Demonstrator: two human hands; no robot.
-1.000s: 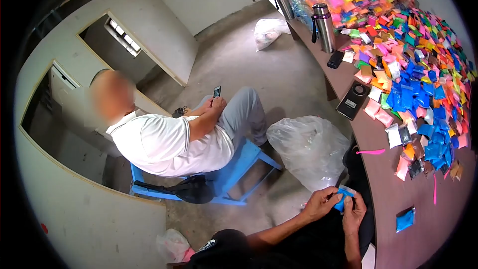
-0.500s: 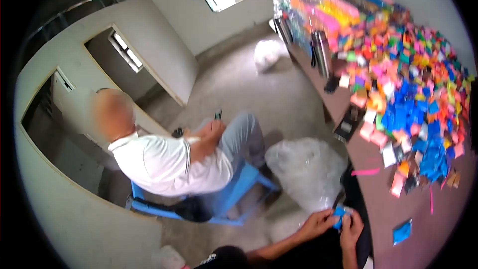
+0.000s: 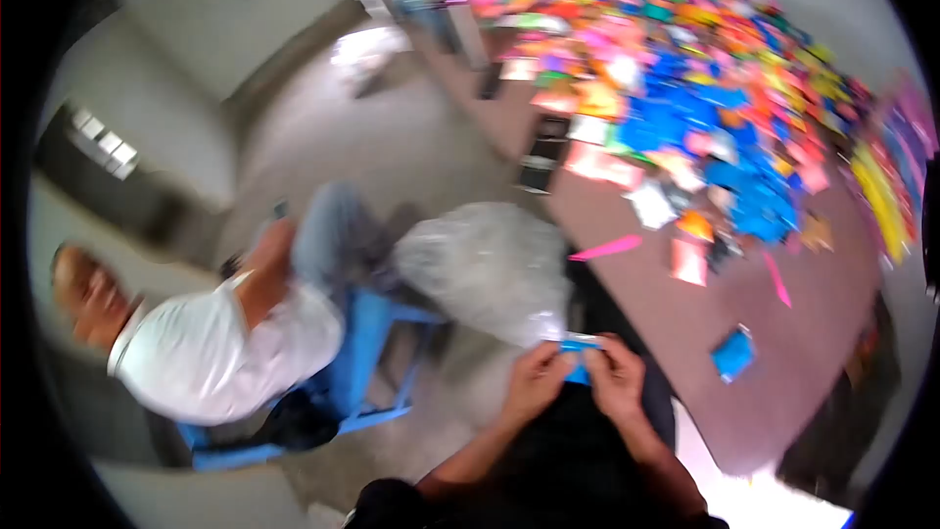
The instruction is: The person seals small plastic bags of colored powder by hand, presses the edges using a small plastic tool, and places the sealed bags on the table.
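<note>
Low in the view, just off the table's near edge, both my hands grip a small blue packet (image 3: pixel 580 370) with a shiny clear strip along its top. My left hand (image 3: pixel 539 380) pinches its left side, and my right hand (image 3: pixel 615 377) pinches the right side. Fingertips cover part of the packet, and motion blurs it. Another blue packet (image 3: pixel 732 353) lies by itself on the brown table (image 3: pixel 676 372), to the right of my right hand. Beyond my hands rests a large clear plastic bag (image 3: pixel 485 264).
A heap of colourful small packets (image 3: pixel 676 118) covers the far part of the table. Near it are a black box (image 3: pixel 543 154), a metal flask (image 3: pixel 463 29) and pink strips (image 3: pixel 607 248). On the left, a person in a white shirt (image 3: pixel 230 348) sits on a blue chair (image 3: pixel 367 343).
My view has swung right, so the table and seated person sit further left. Both hands still hold the blue packet, now more squarely in front of me.
</note>
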